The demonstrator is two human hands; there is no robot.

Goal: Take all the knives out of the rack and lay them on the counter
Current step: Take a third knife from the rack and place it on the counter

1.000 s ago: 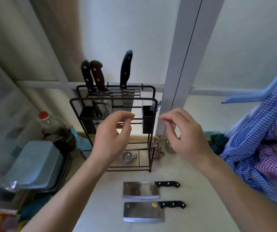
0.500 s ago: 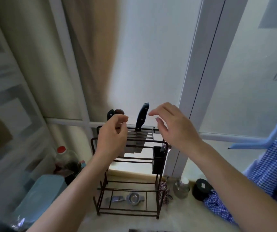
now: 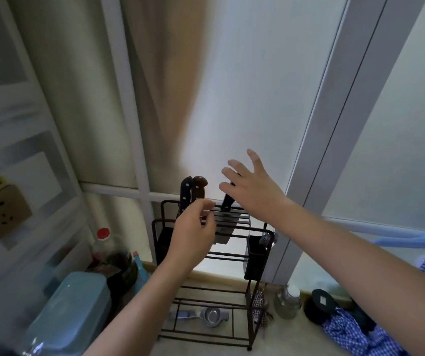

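Note:
A dark metal wire rack [image 3: 234, 253] stands on the counter against the window. Three knives stand in its top slots: a black-handled knife [image 3: 185, 192] and a brown-handled knife [image 3: 200, 188] side by side at the left, and another black-handled knife [image 3: 228, 201] to the right. My right hand [image 3: 254, 187] is spread open with its palm over the top of that right knife's handle, hiding most of it. My left hand [image 3: 194, 231] hovers in front of the rack's top bars, fingers loosely curled and holding nothing.
A light blue lidded bin [image 3: 70, 312] and a red-capped bottle [image 3: 103, 242] sit left of the rack. A black caddy [image 3: 256, 255] hangs on its right side. A glass jar [image 3: 287, 301], a black lid [image 3: 319, 305] and checked cloth [image 3: 360, 335] lie to the right.
My view has tilted up, so the two cleavers lying on the counter have left the frame. Both hands have risen to the rack's top, and my right hand has spread open over the right knife's handle.

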